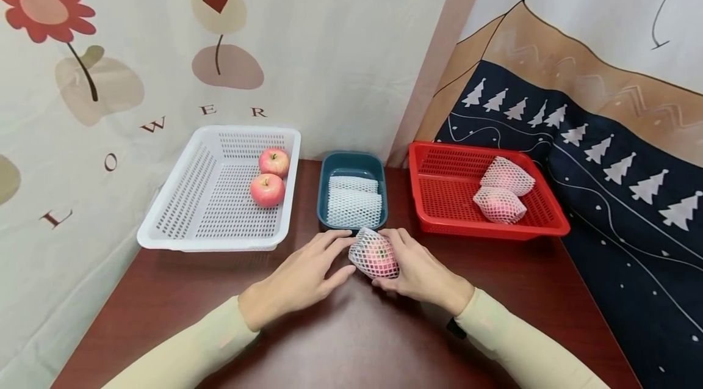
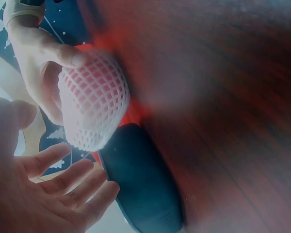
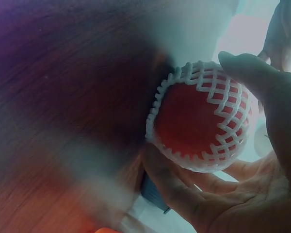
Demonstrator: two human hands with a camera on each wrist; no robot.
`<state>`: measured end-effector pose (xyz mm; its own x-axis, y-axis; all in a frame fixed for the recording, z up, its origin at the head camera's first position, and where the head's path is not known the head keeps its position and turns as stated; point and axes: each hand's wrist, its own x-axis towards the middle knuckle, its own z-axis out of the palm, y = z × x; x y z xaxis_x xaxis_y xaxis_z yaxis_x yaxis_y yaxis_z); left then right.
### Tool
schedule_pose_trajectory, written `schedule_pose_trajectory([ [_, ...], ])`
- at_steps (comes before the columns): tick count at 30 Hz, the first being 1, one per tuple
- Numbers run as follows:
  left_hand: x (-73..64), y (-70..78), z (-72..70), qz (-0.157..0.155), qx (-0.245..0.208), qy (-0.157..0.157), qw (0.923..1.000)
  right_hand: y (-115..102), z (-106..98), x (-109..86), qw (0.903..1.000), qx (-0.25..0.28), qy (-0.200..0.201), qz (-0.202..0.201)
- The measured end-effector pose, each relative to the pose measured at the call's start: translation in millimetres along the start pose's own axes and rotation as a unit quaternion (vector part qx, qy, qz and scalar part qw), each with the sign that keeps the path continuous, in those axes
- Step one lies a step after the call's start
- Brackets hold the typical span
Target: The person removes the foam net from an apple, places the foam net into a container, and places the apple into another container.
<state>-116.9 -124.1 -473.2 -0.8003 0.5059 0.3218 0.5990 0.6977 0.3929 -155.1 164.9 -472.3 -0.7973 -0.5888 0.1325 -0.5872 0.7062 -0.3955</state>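
An apple in a white foam net (image 1: 376,254) is gripped from the right side by my right hand (image 1: 420,267), thumb below and fingers above. In the right wrist view the net's open end shows the bare red skin of the apple (image 3: 186,121). My left hand (image 1: 307,273) is just left of it, fingers spread and loosely bent; the left wrist view shows a gap between this hand (image 2: 53,189) and the netted apple (image 2: 94,102). Right behind the apple stands a teal tub (image 1: 325,193) holding white foam nets (image 1: 354,203).
At the left, a white basket (image 1: 165,227) holds two bare apples (image 1: 268,190). To the right, a red basket (image 1: 439,227) contains two apples in foam nets (image 1: 500,204). Printed curtains (image 1: 340,71) hang behind the dark red table (image 1: 340,346).
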Motion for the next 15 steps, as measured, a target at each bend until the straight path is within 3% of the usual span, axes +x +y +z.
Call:
schedule_pose_trajectory([
  [15, 4.8, 1.9, -2.5, -0.027, -0.031, 0.001, 0.9992, 1.2, -1.2, 2.2, 0.9999, 0.006, 0.011, -0.007],
])
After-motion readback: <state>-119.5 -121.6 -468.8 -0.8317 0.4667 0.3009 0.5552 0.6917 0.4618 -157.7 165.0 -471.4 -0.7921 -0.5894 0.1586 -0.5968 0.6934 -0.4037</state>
